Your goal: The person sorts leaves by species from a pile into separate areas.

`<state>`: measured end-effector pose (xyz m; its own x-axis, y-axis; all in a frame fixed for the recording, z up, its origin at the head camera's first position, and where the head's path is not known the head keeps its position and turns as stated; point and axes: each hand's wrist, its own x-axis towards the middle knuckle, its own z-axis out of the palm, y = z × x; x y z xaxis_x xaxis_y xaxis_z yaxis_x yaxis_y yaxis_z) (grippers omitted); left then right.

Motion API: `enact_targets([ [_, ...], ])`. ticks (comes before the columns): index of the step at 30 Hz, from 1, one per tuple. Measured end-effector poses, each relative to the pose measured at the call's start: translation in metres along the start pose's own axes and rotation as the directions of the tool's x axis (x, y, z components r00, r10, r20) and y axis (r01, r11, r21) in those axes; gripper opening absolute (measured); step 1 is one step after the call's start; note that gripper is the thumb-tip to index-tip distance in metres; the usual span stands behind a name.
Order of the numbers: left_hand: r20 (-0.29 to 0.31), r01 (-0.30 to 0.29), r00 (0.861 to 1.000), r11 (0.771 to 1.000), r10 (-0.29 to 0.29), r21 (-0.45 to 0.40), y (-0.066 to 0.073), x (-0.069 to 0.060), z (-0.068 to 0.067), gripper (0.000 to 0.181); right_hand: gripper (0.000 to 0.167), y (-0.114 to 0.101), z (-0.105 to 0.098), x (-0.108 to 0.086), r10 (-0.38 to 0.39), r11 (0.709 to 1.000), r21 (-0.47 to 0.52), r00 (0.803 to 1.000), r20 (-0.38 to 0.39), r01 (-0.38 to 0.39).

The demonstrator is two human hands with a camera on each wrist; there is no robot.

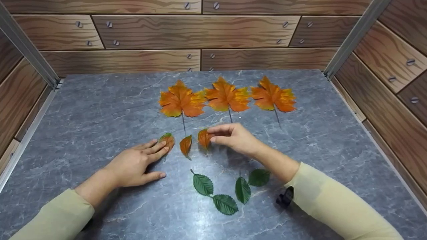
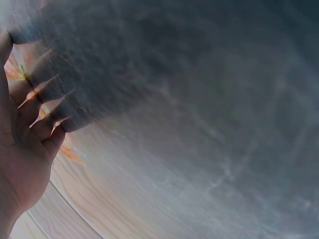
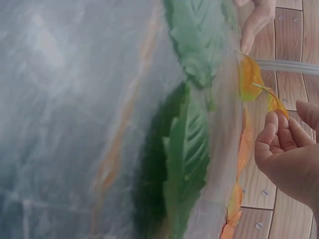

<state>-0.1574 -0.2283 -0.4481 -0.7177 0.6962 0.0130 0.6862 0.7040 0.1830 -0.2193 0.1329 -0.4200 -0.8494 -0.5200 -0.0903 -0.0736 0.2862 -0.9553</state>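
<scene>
In the head view, my left hand [image 1: 133, 165] lies on the tabletop, its extended fingertips resting on a small orange-green leaf [image 1: 169, 140]. The left wrist view shows this hand's palm side at the left edge. My right hand [image 1: 240, 138] pinches the right edge of another small orange leaf [image 1: 203, 138] between curled fingers and thumb. That leaf [image 3: 277, 102] also shows at the fingertips in the right wrist view. Between the hands lies a third small orange leaf [image 1: 185, 146], touched by neither.
Three large orange maple leaves, left [image 1: 181, 100], middle [image 1: 227, 96] and right [image 1: 273, 96], lie in a row farther back. Several green leaves [image 1: 225, 204] lie nearer the front. Wood-patterned panels [image 1: 196, 31] surround the grey marbled table [image 1: 100, 110].
</scene>
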Motion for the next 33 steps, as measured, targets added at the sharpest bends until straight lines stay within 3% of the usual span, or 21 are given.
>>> enact_targets([
  [8, 0.007, 0.007, 1.000, 1.000, -0.007, -0.007, 0.000, 0.000, 0.000, 0.082, 0.040, 0.005, -0.001, 0.000, 0.018, 0.998, -0.062, 1.000, 0.020, -0.017],
  [33, 0.009, 0.003, 1.000, 1.000, -0.003, -0.002, -0.001, 0.000, 0.000, 0.082, 0.047, 0.011, 0.002, 0.001, 0.050, 0.998, -0.040, 0.997, 0.060, -0.048],
])
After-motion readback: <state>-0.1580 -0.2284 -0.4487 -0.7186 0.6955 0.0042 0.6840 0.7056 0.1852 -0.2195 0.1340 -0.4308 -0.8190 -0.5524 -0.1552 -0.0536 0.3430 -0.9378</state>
